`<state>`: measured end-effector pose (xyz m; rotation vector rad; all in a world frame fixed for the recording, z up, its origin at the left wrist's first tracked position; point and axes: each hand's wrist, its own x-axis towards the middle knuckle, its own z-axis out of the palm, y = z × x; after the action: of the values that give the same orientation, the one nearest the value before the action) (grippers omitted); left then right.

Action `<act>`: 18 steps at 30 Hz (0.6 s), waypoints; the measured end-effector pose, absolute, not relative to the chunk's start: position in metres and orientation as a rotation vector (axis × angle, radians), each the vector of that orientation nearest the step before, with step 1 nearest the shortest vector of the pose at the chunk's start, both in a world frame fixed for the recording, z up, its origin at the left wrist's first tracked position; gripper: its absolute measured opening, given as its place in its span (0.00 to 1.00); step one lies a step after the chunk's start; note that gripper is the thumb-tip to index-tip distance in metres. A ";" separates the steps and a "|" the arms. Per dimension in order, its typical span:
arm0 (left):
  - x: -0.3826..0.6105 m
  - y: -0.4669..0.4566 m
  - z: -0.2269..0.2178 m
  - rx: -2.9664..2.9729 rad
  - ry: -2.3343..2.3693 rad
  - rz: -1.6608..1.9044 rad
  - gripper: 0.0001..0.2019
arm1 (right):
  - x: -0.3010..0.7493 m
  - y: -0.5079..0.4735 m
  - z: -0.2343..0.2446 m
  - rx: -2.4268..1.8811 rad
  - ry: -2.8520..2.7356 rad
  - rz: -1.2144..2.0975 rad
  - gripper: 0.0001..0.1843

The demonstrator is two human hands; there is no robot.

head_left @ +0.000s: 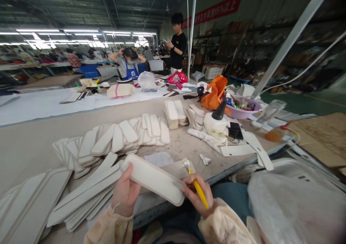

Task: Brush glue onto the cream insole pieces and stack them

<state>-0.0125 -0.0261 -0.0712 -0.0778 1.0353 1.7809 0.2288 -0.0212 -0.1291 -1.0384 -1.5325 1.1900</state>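
Observation:
A long white panel with rounded ends (155,179) is tilted in front of me, held between both hands. My left hand (126,191) grips its upper left end, thumb on the face. My right hand (198,191) is closed round a yellow-handled brush (200,189) whose whitish, clumped head points up and away. The fingertips of that hand also touch the panel's lower right end. Behind the held panel, another pale strip (177,169) lies on the table. Long white strips (86,197) are piled to the left of my left hand.
Fanned stacks of white pieces (116,137) cross the table (183,143). Wider panels (35,200) lie at far left. To the right are a white bottle with black nozzle (216,123), an orange bag (214,92), a purple basin (243,110) and a metal post (292,38). Two people are beyond.

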 end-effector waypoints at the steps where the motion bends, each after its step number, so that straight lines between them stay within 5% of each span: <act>1: -0.012 -0.026 -0.071 -0.080 1.032 1.786 0.11 | 0.227 -0.022 -0.128 -1.039 -1.524 1.199 0.16; 18: -0.005 -0.023 -0.065 -0.108 0.994 1.798 0.11 | 0.230 -0.023 -0.129 -1.143 -1.745 0.939 0.08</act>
<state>-0.0049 -0.0233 -0.0651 -0.1078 0.9941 1.7982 0.2304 -0.0230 -0.1295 -1.1432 -1.7453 0.9388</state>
